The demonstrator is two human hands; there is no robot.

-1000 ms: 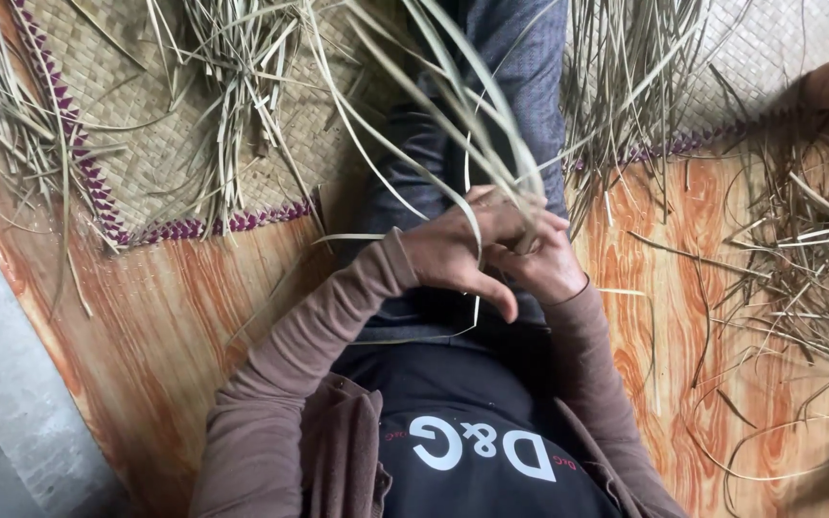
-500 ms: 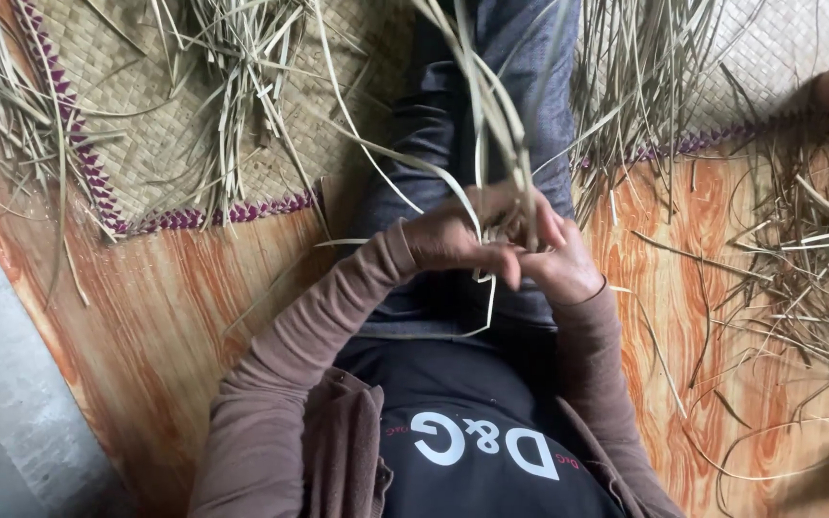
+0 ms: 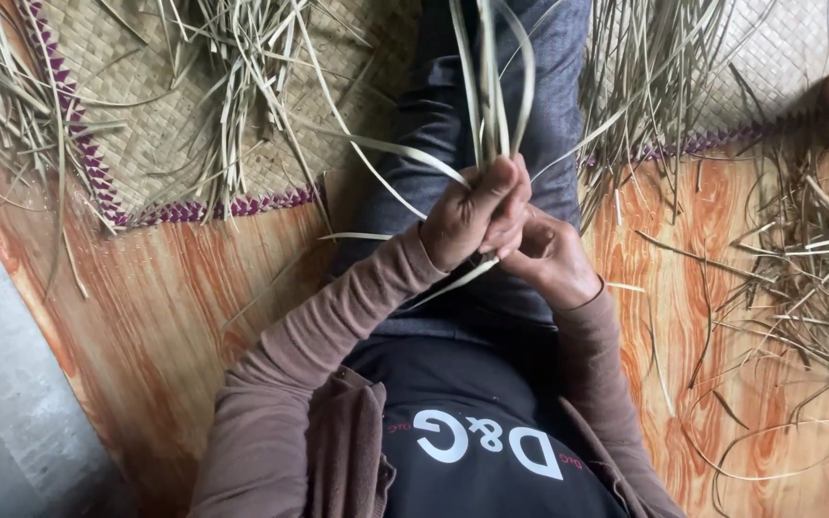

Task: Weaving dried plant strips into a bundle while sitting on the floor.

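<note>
Both hands sit over my lap, close to my chest. My left hand (image 3: 467, 216) is closed around a bundle of dried grass strips (image 3: 491, 86) – thumb and fingers pinching it just above my knuckles. My right hand (image 3: 551, 257) is tucked right beside it, touching, fingers curled in at the base of the same bundle; can't tell whether it actually clamps a strip or just backs it up.

Key relation: the strips run straight up and away from my hands, long axis along my leg (image 3: 539, 115), fanning out at the far tips. One loose strip (image 3: 453, 280) pokes out below my left hand toward my left sleeve (image 3: 338, 307). So the free ends lie ahead of the grip, the short tails behind it – left hand is the higher one on the bundle and nearer to the long ends.

Farther out: orange wood-grain floor (image 3: 194, 288) on both sides, a woven mat with a purple edge (image 3: 146, 144) ahead on the left, loose grass heaped on it, and a tangled pile of grass (image 3: 798, 249) well off on the right.
</note>
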